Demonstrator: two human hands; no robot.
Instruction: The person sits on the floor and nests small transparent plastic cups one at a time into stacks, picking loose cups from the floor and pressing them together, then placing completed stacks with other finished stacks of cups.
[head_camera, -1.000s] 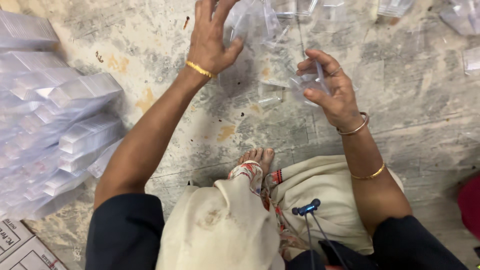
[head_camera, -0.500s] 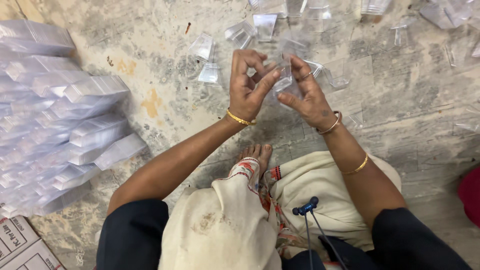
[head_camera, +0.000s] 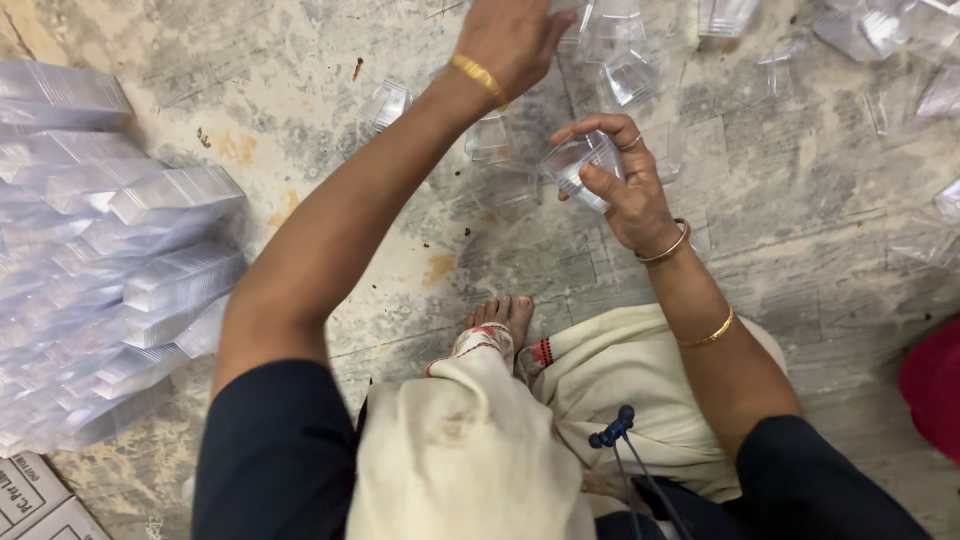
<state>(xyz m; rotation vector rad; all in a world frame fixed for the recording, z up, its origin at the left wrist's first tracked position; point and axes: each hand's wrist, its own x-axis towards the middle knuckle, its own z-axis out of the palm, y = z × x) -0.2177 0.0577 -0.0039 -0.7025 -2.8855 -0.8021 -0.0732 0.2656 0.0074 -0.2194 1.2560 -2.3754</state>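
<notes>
My right hand (head_camera: 625, 185) holds a small stack of clear plastic cups (head_camera: 575, 165) on its side, fingers wrapped around the rim. My left hand (head_camera: 510, 38) stretches far forward over the loose clear cups (head_camera: 620, 60) scattered on the stained concrete floor; its fingertips run past the top edge of the view, so I cannot see whether it holds one. More loose cups (head_camera: 490, 140) lie just below that wrist. My bare foot (head_camera: 500, 318) rests on the floor between my knees.
Long stacked sleeves of clear cups (head_camera: 120, 270) pile up on the left. A cardboard box corner (head_camera: 35, 500) sits at bottom left. More scattered cups (head_camera: 900, 40) lie at top right; a red cloth (head_camera: 935, 385) is at the right edge.
My left hand has left the cups held in front of me and reached forward to the loose cups. My right hand keeps the stack and has dropped slightly toward me.
</notes>
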